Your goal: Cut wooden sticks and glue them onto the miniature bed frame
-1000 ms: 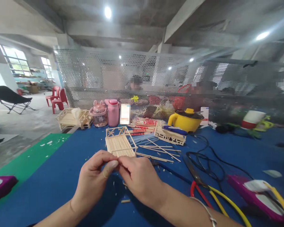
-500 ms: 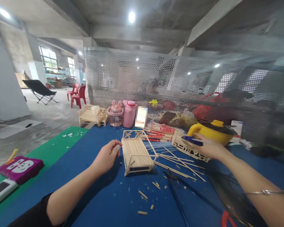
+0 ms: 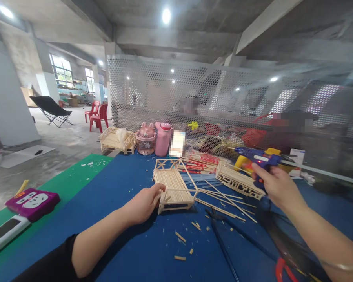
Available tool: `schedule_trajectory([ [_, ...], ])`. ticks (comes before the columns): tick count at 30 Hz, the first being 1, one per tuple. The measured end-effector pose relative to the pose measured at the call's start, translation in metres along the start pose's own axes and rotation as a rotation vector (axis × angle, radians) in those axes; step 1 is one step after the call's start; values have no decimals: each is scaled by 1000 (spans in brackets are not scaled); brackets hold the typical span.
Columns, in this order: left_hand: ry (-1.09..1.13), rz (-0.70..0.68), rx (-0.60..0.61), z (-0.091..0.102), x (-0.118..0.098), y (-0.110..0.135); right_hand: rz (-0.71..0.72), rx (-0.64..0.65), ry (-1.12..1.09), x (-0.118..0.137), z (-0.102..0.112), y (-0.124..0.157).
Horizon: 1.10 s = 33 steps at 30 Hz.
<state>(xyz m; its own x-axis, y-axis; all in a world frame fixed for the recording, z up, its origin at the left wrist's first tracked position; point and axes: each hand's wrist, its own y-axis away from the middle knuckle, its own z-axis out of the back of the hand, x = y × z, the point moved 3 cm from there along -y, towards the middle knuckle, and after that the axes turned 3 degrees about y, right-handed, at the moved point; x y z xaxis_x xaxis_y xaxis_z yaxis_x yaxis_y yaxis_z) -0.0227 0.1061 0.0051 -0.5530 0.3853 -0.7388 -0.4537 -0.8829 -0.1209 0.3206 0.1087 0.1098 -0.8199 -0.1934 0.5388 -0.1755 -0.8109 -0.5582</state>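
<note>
My left hand (image 3: 145, 203) rests on the blue table (image 3: 129, 243), its fingers curled against the near left corner of a small bed-like model made of wooden sticks (image 3: 173, 185). Whether it pinches a small stick piece is hidden. My right hand (image 3: 275, 184) is raised over the table at the right and grips a blue hot glue gun (image 3: 257, 156) by its handle, nozzle pointing left. Below that hand lies a flat lattice panel of sticks (image 3: 238, 180).
Loose sticks (image 3: 220, 197) and cut scraps (image 3: 182, 239) lie around the model. A dark tool (image 3: 220, 243) and red-handled cutters (image 3: 282, 270) are near. Pink bottles (image 3: 155, 139), another stick model (image 3: 116, 141), a yellow pot (image 3: 244, 160) and a perforated screen stand behind. Purple box (image 3: 32, 201) at left.
My hands parted from in front of me. The right one reached to the lattice panel and lifted the glue gun. The left one moved down to the stick model's corner.
</note>
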Motion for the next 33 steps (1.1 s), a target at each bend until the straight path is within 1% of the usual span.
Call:
schedule_trajectory([
  [2, -19, 0, 0, 1, -1, 0, 16, 170, -38, 24, -4, 22],
  [3, -24, -2, 0, 1, -2, 0, 29, 314, -43, 36, -9, 35],
  [4, -24, -4, -2, 1, -2, 1, 49, 430, -31, 47, -13, 48],
  [6, -14, -7, -9, 1, -2, 2, 121, 539, 23, 66, -20, 71],
  [8, -9, -11, -17, 1, -1, 2, 199, 572, 92, 82, -28, 88],
  [11, -32, -9, -17, 0, 1, 2, 293, 599, 159, 95, -41, 98],
  [14, -38, -8, -14, 0, 3, 1, 338, 588, 181, 100, -49, 97],
  [18, -19, -21, -8, 0, 1, 1, 381, 580, 166, 99, -52, 97],
  [22, -40, -7, -10, 1, 0, 1, 394, 585, 159, 100, -53, 98],
  [30, -40, -10, -10, 1, 2, 1, 359, 557, 203, 101, -56, 98],
  [33, -40, -13, -4, 0, 3, 1, 367, 562, 220, 101, -57, 98],
])
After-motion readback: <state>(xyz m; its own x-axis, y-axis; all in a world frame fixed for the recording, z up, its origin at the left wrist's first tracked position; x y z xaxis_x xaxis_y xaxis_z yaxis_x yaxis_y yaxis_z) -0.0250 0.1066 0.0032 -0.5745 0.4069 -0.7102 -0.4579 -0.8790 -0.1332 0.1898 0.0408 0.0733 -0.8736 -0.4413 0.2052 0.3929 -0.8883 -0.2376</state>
